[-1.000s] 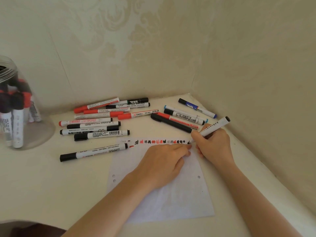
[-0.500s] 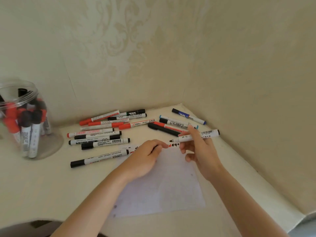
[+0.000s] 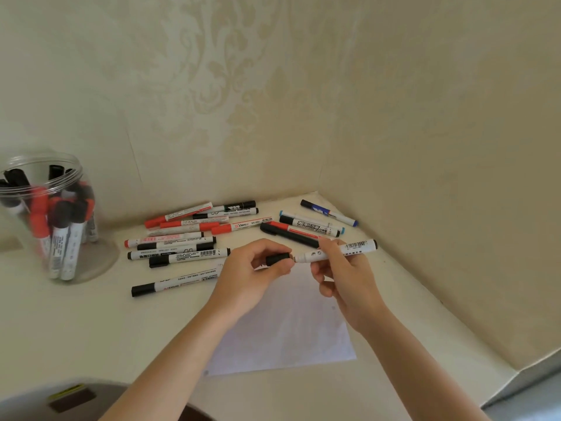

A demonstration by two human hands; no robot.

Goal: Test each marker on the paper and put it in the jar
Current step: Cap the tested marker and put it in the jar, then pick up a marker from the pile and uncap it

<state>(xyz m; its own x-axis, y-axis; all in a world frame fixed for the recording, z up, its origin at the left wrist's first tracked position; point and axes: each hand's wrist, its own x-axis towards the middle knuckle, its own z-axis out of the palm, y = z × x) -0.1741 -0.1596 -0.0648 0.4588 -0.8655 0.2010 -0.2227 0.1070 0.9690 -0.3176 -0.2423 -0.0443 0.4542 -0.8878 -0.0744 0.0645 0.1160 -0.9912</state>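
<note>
**Cap meets marker tip, above the paper**

Both forearms reach in from the bottom edge, hands raised over the paper [image 3: 285, 326], which lies flat on the table [image 3: 76, 323]. Left hand [image 3: 255, 278]: fingers curled, pinching 1 black cap [image 3: 277, 259] between thumb and fingertips. Right hand [image 3: 346, 278]: thumb and fingers clamped on 1 white marker [image 3: 337, 252], barrel near level, its far end with the barcode pointing right. Cap mouth sits right at the marker's nib; can't tell if it's seated.

Past the hands, loose markers lie on the table in 2 clusters: 10 on the left [image 3: 182, 238] (5 red, 5 black by cap colour, the nearest lying apart by the paper's edge), 4 on the right [image 3: 309, 226] near the wall corner. Count is approximate where barrels overlap.

Far left: 1 clear jar [image 3: 45, 217], upright, well apart from the hands, holding a bundle of red- and black-capped markers; number inside not countable.
</note>
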